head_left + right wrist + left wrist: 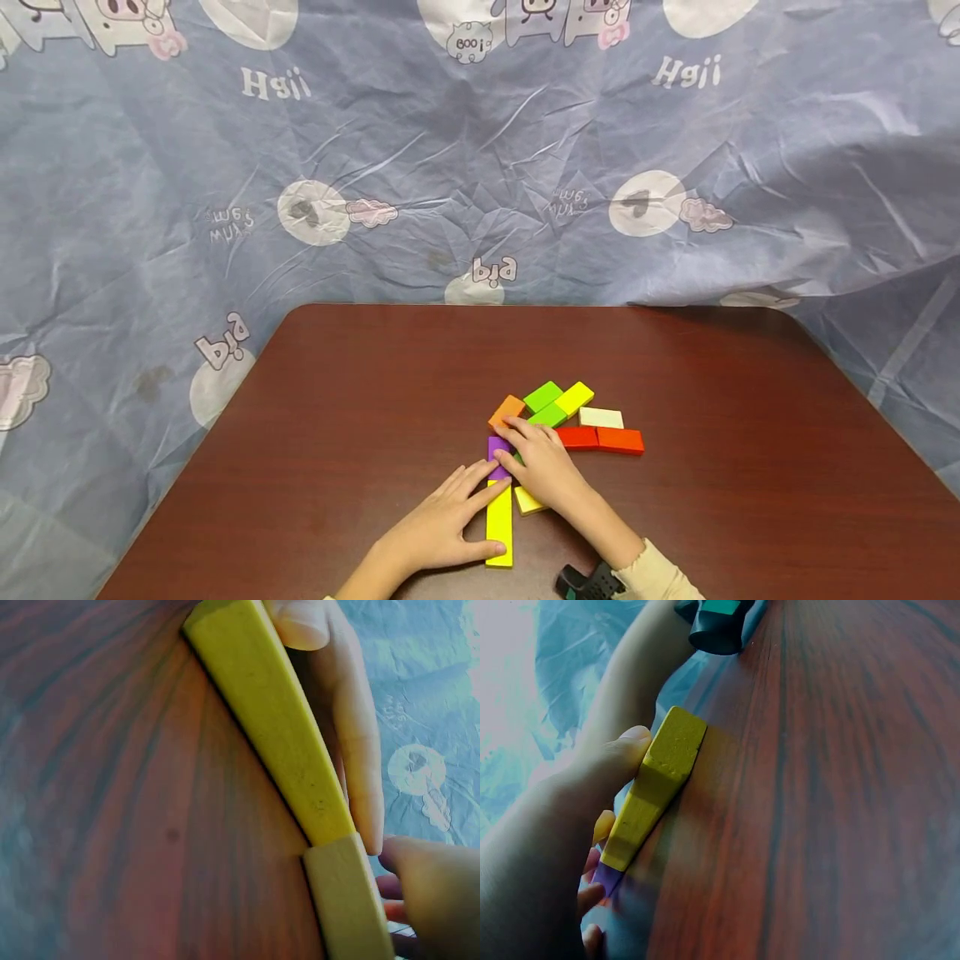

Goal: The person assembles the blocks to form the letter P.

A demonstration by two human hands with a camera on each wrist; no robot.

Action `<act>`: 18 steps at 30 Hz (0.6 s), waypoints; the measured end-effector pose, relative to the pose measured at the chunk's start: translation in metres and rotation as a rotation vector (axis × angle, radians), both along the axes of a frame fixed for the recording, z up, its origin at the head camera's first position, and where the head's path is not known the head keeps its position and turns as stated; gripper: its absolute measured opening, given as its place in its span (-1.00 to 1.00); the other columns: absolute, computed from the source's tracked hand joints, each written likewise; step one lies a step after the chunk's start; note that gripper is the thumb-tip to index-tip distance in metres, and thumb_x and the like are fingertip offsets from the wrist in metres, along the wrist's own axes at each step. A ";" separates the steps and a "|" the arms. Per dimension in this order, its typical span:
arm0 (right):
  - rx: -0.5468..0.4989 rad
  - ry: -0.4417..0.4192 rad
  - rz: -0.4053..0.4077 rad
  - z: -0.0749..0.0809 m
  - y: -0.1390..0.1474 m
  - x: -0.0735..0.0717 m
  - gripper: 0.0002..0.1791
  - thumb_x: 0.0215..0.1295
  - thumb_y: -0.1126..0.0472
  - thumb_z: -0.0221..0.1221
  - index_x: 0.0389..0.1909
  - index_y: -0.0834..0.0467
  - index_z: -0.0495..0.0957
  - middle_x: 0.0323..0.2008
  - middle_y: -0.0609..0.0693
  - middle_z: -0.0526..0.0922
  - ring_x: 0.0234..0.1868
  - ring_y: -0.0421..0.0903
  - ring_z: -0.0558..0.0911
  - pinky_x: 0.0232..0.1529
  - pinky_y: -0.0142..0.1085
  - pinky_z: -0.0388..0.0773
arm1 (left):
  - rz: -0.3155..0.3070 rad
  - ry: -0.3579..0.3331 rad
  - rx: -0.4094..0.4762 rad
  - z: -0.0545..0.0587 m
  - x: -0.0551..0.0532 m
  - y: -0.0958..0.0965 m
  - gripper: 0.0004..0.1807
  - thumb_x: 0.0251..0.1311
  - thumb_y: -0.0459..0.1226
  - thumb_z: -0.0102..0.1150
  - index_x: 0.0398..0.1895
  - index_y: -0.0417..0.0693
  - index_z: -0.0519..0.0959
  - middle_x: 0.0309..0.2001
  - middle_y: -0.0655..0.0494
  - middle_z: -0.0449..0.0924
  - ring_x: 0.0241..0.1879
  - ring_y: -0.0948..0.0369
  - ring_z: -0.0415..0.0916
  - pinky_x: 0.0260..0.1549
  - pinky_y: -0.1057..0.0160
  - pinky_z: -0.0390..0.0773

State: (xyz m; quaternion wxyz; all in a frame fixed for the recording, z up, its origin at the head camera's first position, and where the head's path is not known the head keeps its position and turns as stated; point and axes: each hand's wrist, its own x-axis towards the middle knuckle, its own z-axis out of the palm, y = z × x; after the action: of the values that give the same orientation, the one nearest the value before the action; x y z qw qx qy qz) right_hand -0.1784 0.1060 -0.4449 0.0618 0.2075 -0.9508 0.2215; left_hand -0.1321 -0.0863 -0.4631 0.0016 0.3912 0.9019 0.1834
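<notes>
In the head view, a yellow strip of block (499, 523) lies lengthwise, with a purple block (498, 447) at its far end. My left hand (442, 521) is spread beside the yellow strip, its thumb on the near end and its index finger by the join with the purple block. The right hand (546, 468) reaches over the middle of the group, its thumb at the purple block and other fingertips near an orange block (506, 412). A pale yellow block (528, 502) lies partly under the right hand. The right hand hides some blocks.
Beyond the right hand lie green blocks (543, 396), a yellow block (575, 399), a white block (601, 419), a red block (577, 438) and an orange-red block (621, 441). They lie on a dark wooden table (375, 375). A patterned cloth (420, 167) hangs behind.
</notes>
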 end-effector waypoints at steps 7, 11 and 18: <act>-0.091 -0.022 0.056 -0.006 0.005 -0.005 -0.66 0.22 0.10 0.13 -0.03 0.18 0.51 0.12 0.06 0.47 0.15 0.04 0.45 0.21 0.00 0.33 | -0.009 0.026 -0.006 0.002 0.000 0.001 -0.22 0.14 0.30 -0.20 0.36 0.12 0.16 0.41 0.09 0.01 0.35 0.17 0.12 0.31 -0.01 0.14; -0.078 -0.022 0.073 -0.006 0.007 -0.007 -0.58 0.22 0.09 0.13 0.08 0.15 0.48 0.13 0.04 0.45 0.15 0.06 0.45 0.19 0.01 0.34 | -0.010 0.035 -0.014 0.002 0.000 0.001 -0.21 0.14 0.31 -0.23 0.35 0.10 0.16 0.41 0.09 0.00 0.35 0.18 0.11 0.31 -0.01 0.14; -0.054 -0.011 0.082 -0.006 0.010 -0.008 -0.58 0.20 0.09 0.14 0.07 0.16 0.49 0.13 0.03 0.46 0.14 0.05 0.46 0.19 -0.02 0.36 | -0.007 0.085 -0.011 -0.003 0.001 0.006 -0.19 0.15 0.31 -0.28 0.37 0.08 0.13 0.41 0.08 0.00 0.37 0.20 0.04 0.31 -0.01 0.13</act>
State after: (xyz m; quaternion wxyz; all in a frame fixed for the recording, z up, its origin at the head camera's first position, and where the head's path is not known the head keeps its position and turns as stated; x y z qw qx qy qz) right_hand -0.1862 0.1162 -0.4509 0.0531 0.2434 -0.9355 0.2506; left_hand -0.1311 -0.0804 -0.4657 -0.0340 0.4016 0.9008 0.1619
